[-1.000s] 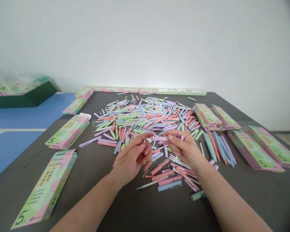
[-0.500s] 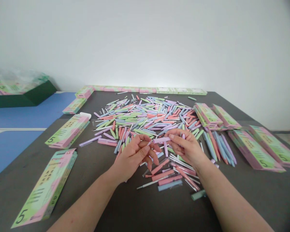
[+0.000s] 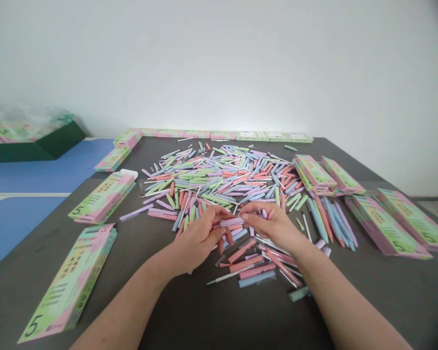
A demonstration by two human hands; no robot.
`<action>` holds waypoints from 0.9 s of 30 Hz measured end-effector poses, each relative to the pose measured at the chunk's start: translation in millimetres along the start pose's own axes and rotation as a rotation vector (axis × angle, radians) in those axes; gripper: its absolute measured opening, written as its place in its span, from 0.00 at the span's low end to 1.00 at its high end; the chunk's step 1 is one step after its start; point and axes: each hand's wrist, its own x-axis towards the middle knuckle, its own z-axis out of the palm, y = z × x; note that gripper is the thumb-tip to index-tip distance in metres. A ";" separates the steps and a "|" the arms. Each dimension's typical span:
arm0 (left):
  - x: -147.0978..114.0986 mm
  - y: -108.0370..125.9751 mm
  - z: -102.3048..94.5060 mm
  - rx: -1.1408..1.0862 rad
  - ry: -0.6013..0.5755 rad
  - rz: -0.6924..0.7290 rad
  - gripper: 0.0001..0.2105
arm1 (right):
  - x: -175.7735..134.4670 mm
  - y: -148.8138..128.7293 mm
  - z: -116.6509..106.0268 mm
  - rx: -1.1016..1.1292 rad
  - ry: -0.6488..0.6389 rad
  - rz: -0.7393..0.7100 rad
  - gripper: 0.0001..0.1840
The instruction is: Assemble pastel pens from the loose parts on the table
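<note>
Between my hands, above the near side of the pile, is a light purple pen barrel (image 3: 231, 222). My left hand (image 3: 200, 238) has its fingers curled round the left end of the barrel, the grip itself partly hidden. My right hand (image 3: 272, 226) pinches the right end between thumb and forefinger. A second small purple piece (image 3: 264, 214) sticks up among the right fingers. Below them lie loose pink pen parts (image 3: 246, 264), a blue pen barrel (image 3: 257, 279) with a clear end, and thin white refills (image 3: 226, 278).
A wide pile of pastel pen parts (image 3: 219, 175) covers the table's middle. Assembled-looking pens (image 3: 332, 221) lie right of it. Printed boxes flank both sides, including an open-ended box (image 3: 102, 197) and stacked boxes (image 3: 390, 226). A green tray (image 3: 54, 141) stands on the blue surface (image 3: 32, 175).
Both hands have drawn slightly closer together, the right moving left and a little down with the purple barrel. The barrel now sits nearer my left fingers.
</note>
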 end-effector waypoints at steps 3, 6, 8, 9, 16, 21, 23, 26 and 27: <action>0.2 -1.2 -2.3 0.033 0.044 0.015 0.10 | 0.6 1.3 4.1 -0.002 -0.029 0.074 0.13; -0.2 -3.5 -3.5 0.070 0.090 0.021 0.12 | 0.5 1.1 7.5 0.038 -0.064 0.142 0.13; -0.6 -5.2 -3.9 0.093 0.095 0.016 0.13 | 0.6 0.5 9.4 0.076 -0.078 0.181 0.14; -0.8 -6.1 -4.0 0.101 0.092 0.013 0.14 | 0.7 0.4 10.3 0.100 -0.082 0.201 0.15; 2.4 -10.0 -1.3 0.008 0.153 0.042 0.20 | 3.2 1.9 14.9 0.387 -0.127 0.331 0.18; 9.8 -9.3 6.4 -0.176 0.177 0.006 0.15 | 3.2 0.3 18.0 0.537 -0.103 0.366 0.18; 11.9 -10.7 8.4 -0.212 0.199 -0.006 0.10 | 3.4 0.4 19.0 0.577 -0.103 0.363 0.16; 13.6 -14.9 8.7 -0.282 0.272 0.051 0.10 | 5.1 1.9 19.2 0.667 -0.079 0.356 0.09; 13.9 -16.3 8.3 -0.296 0.291 0.065 0.10 | 6.0 2.5 18.8 0.697 -0.060 0.353 0.07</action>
